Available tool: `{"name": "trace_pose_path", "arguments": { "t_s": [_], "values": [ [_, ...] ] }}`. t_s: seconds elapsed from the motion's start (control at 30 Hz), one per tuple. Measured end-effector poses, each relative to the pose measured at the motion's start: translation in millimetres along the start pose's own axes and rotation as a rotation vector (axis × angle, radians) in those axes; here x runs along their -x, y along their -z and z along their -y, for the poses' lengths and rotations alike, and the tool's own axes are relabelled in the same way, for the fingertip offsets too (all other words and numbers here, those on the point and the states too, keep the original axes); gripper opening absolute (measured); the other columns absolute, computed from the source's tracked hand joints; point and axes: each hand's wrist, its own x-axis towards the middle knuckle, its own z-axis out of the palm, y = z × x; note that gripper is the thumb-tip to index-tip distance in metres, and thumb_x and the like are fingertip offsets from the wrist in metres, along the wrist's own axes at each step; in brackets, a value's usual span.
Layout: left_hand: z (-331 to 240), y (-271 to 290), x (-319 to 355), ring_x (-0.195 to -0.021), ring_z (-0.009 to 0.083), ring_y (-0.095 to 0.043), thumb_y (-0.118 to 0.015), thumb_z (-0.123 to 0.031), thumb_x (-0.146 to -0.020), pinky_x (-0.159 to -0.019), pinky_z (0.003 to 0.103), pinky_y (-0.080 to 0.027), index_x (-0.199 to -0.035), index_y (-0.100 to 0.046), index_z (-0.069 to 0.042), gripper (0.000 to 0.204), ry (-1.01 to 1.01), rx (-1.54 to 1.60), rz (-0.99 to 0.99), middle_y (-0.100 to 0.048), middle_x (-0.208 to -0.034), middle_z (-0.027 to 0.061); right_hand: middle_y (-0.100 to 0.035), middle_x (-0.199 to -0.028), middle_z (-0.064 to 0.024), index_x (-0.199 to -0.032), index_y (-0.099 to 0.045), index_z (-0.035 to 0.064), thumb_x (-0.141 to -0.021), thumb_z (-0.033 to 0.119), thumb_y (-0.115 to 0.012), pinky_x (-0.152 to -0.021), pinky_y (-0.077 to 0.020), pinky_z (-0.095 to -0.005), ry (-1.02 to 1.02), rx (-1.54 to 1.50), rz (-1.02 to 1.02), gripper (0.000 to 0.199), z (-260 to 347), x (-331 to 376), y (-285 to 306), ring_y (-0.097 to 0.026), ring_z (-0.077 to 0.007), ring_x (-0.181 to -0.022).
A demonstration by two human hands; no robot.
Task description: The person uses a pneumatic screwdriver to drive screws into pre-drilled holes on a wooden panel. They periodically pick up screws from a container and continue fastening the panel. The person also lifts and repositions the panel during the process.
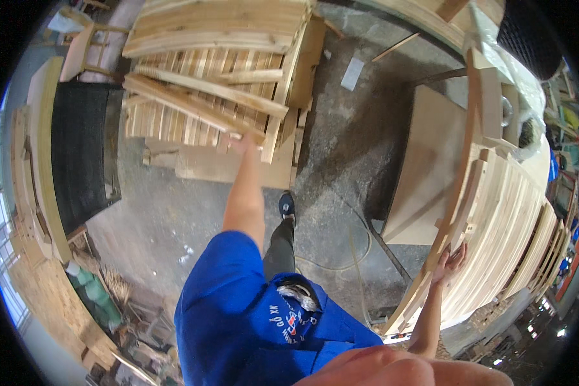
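Observation:
My left hand (pixel 242 143) reaches forward and is closed round the near end of a long wooden board (pixel 186 106). That board lies slantwise over a pallet-like stack of wooden slats (pixel 206 64), and a second loose board (pixel 219 91) lies just beyond it. On the right my right hand (pixel 453 262) is open, its fingers apart and slightly curled, with nothing in it. It is beside a row of pale wooden slats (pixel 502 212) on a bench, next to the bench's long wooden edge rail (pixel 453 212). Whether it touches the slats I cannot tell.
Cardboard (pixel 219 164) lies under the stack. A tan panel (pixel 428 161) leans below the right bench. A thin hose (pixel 341 265) crosses the concrete floor (pixel 161 206). At left stand a dark panel (pixel 80 148) and leaning boards (pixel 45 154).

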Motion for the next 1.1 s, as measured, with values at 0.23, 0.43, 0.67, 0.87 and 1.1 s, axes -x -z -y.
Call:
{"name": "trace_pose_path", "arguments": {
  "t_s": [0.23,0.43,0.67,0.87,1.1],
  "values": [
    [-82.0,92.6,74.2,-0.101,0.0266,-0.054,-0.061,-0.029,-0.080,-0.083,0.040,-0.048,-0.126,-0.040,-0.007,0.055,-0.009,0.150,0.093,-0.052,-0.117,0.0142,-0.041,-0.135,-0.0130,-0.128,-0.043,0.0091,-0.075,0.019,-0.059,-0.102,-0.0297,-0.0429,-0.052,0.143,-0.027,0.057,-11.3,-0.1,11.3,-0.038,-0.0321,-0.124],
    [-153.9,133.2,166.8,-0.087,0.0258,-0.055,-0.065,-0.029,-0.080,-0.068,0.040,-0.050,-0.131,-0.031,-0.010,0.064,-0.044,-0.054,0.111,-0.054,-0.107,0.0142,-0.042,-0.131,-0.0123,-0.125,-0.045,0.0107,-0.073,0.030,-0.057,-0.103,-0.0292,-0.0437,-0.102,0.156,-0.094,0.056,-21.5,13.7,47.3,-0.036,-0.0316,-0.124],
    [-151.7,122.9,251.0,-0.106,0.0281,-0.049,-0.060,-0.026,-0.084,-0.086,0.037,-0.045,-0.140,-0.018,-0.006,0.073,-0.339,-0.092,0.331,-0.041,-0.129,0.0184,-0.040,-0.133,-0.0110,-0.124,-0.046,0.0108,-0.075,0.033,-0.056,-0.106,-0.0236,-0.0435,-0.094,0.069,-0.115,0.055,-29.8,13.9,52.9,-0.032,-0.0271,-0.128],
    [-149.4,70.3,378.7,-0.117,0.0278,-0.041,-0.054,-0.017,-0.085,-0.096,0.037,-0.038,-0.141,-0.012,0.001,0.073,-0.539,-0.011,0.913,-0.031,-0.137,0.0207,-0.045,-0.129,-0.0122,-0.125,-0.046,0.0101,-0.080,0.034,-0.055,-0.105,-0.0251,-0.0415,-0.132,-0.170,-0.086,0.052,-37.3,16.6,57.7,-0.038,-0.0257,-0.124],
    [-116.6,2.1,558.1,-0.094,0.0202,-0.052,-0.054,-0.006,-0.079,-0.079,0.031,-0.046,-0.135,-0.027,-0.004,0.062,-0.127,-0.394,1.688,-0.046,-0.113,0.0128,-0.049,-0.119,-0.0108,-0.133,-0.034,0.0057,-0.089,0.034,-0.053,-0.092,-0.0417,-0.0347,-0.068,-1.506,0.104,0.055,-2.8,13.5,92.8,-0.048,-0.0203,-0.108]
  ]
}}
